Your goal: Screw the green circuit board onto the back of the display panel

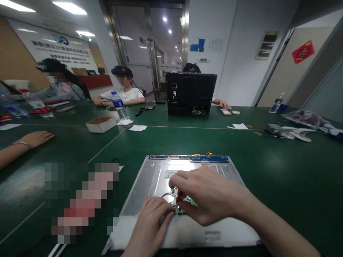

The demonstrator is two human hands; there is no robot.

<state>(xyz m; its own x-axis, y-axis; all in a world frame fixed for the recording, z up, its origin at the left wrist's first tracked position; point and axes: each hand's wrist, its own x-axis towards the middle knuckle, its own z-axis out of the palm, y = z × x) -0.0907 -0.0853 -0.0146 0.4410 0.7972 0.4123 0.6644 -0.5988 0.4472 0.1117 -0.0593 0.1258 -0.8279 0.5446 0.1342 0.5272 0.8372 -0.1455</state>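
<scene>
Red object (181, 195) gripped by right hand (207, 192) over circuit board (192, 202); left hand (153, 216) placed at board's 8 o'clock, grip unclear.

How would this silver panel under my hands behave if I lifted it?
The silver panel is probably stiff, its broad sheet lying flat. Its smooth, shiny surface could be slippery. The thin blue circuit strip exposed along its far edge is probably fragile.
</scene>
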